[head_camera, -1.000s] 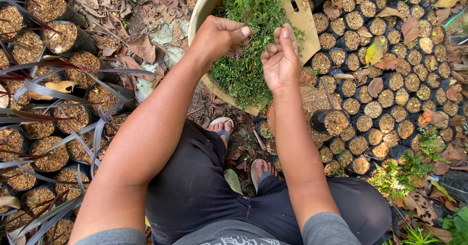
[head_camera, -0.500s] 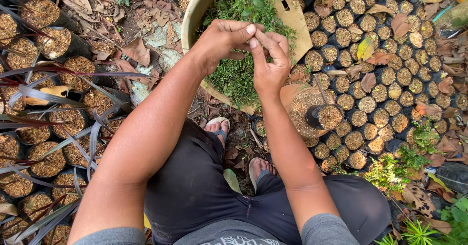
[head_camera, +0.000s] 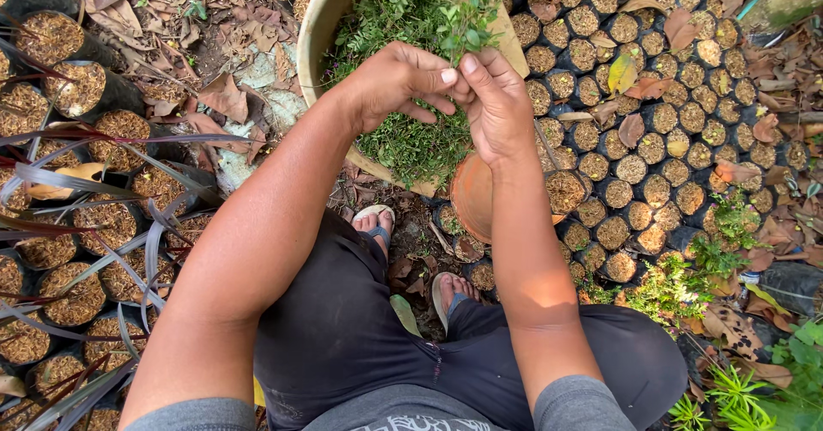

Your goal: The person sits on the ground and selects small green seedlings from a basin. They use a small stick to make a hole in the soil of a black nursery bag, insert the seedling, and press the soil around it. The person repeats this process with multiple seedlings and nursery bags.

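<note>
A round tan basin (head_camera: 319,21) full of small green cuttings (head_camera: 403,144) sits on the ground in front of me. Both my hands are over it, fingertips touching. My right hand (head_camera: 493,110) pinches a leafy green sprig (head_camera: 470,15) that stands upright above the fingers. My left hand (head_camera: 399,80) meets it from the left, its fingers closed around the base of the same sprig. My feet in sandals (head_camera: 374,221) show below the basin.
Rows of small black nursery bags filled with brown husk (head_camera: 634,170) cover the ground to the right. Larger bags with dark strap-leaved plants (head_camera: 94,225) stand at the left. An orange clay pot (head_camera: 473,198) lies under my right wrist. Dry leaves litter the ground.
My hands have come together over the basin. A sprig has been lifted out of the cuttings and now stands above my fingertips. The view has shifted slightly.
</note>
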